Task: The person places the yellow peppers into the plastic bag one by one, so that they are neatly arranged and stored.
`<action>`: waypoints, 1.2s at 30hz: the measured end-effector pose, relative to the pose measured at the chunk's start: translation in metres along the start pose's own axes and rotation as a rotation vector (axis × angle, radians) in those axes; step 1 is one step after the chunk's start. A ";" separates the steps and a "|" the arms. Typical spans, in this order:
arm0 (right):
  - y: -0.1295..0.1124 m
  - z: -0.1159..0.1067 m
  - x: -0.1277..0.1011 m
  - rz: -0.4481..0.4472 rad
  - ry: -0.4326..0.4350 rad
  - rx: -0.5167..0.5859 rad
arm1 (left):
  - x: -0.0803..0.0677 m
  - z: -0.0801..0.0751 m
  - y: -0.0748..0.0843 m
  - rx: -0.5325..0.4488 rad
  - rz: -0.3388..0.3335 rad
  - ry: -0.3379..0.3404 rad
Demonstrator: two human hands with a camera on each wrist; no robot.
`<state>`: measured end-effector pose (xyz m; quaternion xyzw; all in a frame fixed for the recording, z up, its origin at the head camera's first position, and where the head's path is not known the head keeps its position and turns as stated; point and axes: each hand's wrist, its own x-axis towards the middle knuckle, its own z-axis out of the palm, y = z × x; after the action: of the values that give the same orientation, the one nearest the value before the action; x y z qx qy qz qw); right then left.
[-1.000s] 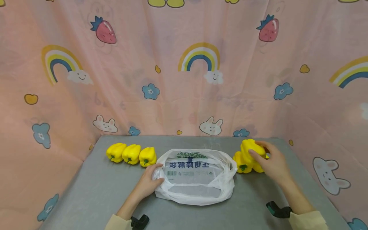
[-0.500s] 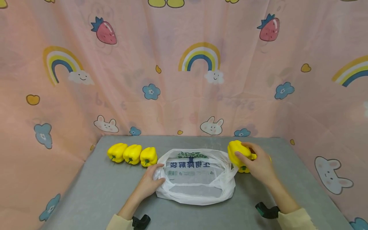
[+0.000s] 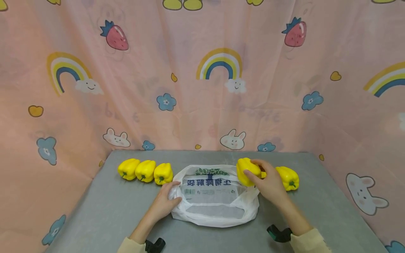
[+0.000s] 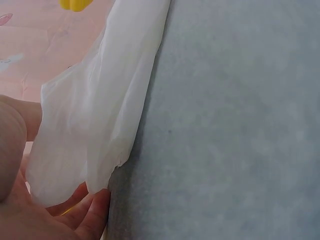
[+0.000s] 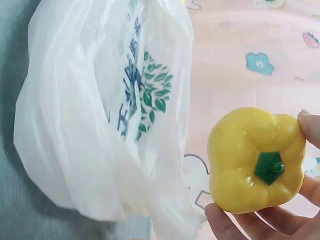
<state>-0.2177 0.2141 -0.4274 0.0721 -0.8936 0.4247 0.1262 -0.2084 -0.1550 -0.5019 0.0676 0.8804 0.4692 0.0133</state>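
A white plastic bag (image 3: 215,196) with blue print lies open in the middle of the grey table (image 3: 104,211). My left hand (image 3: 164,202) grips its left rim; the same bag (image 4: 95,115) fills the left wrist view. My right hand (image 3: 265,182) holds a yellow bell pepper (image 3: 246,171) just above the bag's right rim. In the right wrist view that pepper (image 5: 255,160) shows its green stem beside the bag (image 5: 100,115), with my fingertips round it. Another yellow pepper (image 3: 287,177) lies on the table to the right of my right hand.
Three yellow peppers (image 3: 145,170) lie in a row left of the bag. A pink curtain (image 3: 202,77) with rainbows and rabbits encloses the table on the back and both sides. Black wrist mounts (image 3: 276,233) show at my forearms.
My right hand has lifted one pepper from the right-hand pair and carried it left to the bag's right rim. The left hand has kept its hold on the bag.
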 end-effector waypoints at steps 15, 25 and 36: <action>-0.015 0.037 0.005 -0.010 -0.061 0.069 | 0.000 0.001 -0.001 0.000 -0.008 0.000; -0.030 0.067 0.004 0.025 -0.094 0.087 | 0.000 0.001 -0.003 0.003 -0.001 0.008; -0.046 0.094 0.007 -0.010 -0.104 0.115 | -0.001 0.000 -0.001 -0.004 0.001 -0.005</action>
<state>-0.2293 0.1123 -0.4487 0.1056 -0.8727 0.4703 0.0775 -0.2074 -0.1559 -0.5025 0.0692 0.8794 0.4708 0.0154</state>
